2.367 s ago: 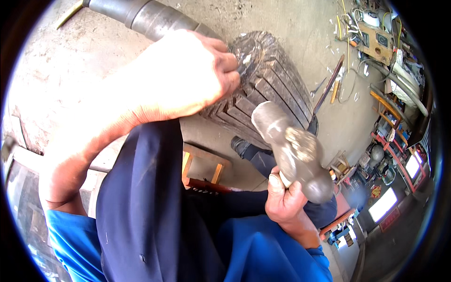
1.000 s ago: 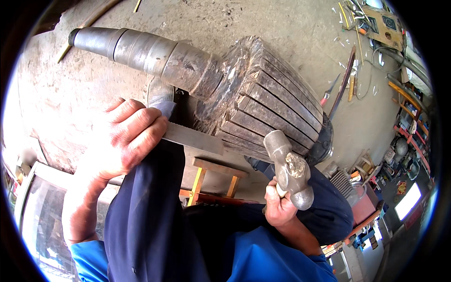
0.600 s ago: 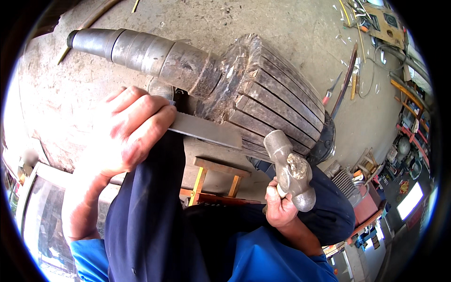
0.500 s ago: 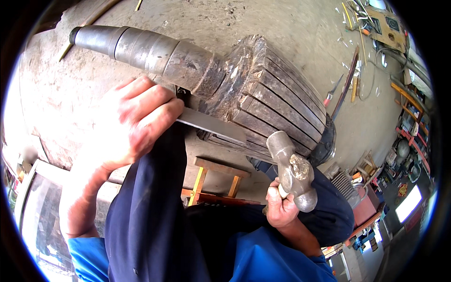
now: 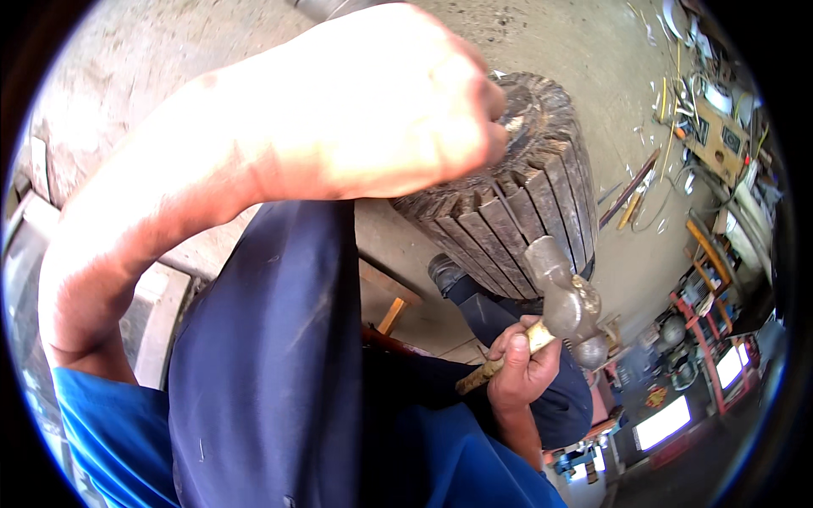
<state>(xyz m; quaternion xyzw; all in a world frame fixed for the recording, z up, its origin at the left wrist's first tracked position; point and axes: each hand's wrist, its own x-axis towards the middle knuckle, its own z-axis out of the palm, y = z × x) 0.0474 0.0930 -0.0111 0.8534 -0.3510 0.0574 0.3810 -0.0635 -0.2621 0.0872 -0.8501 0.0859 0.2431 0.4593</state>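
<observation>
My left hand (image 5: pixel 423 118), brightly lit, is closed over the top end of a slotted cylindrical core (image 5: pixel 512 229) with worn bars along its side; whatever its fingers grip is hidden. My right hand (image 5: pixel 521 368) grips the pale handle of a ball-peen hammer (image 5: pixel 567 300), its grey metal head just in front of the core's lower side. Part of a grey metal shaft (image 5: pixel 326 8) shows at the top, behind my left arm. My raised knee (image 5: pixel 262 322) in dark trousers is below my left wrist, and a shoe (image 5: pixel 446 273) is beside the core.
A wooden stool (image 5: pixel 389 313) is beside my knee. A glass-panelled frame (image 5: pixel 169 309) is at left. Long bars (image 5: pixel 631 199), cables and a board (image 5: pixel 716 140) lie on the concrete floor (image 5: pixel 635 68) at right, with cluttered shelving (image 5: pixel 694 330) beyond.
My left hand has moved up and right onto the core's end; the flat metal strip it held is no longer clearly visible. The core appears more upright. The hammer's handle now shows more.
</observation>
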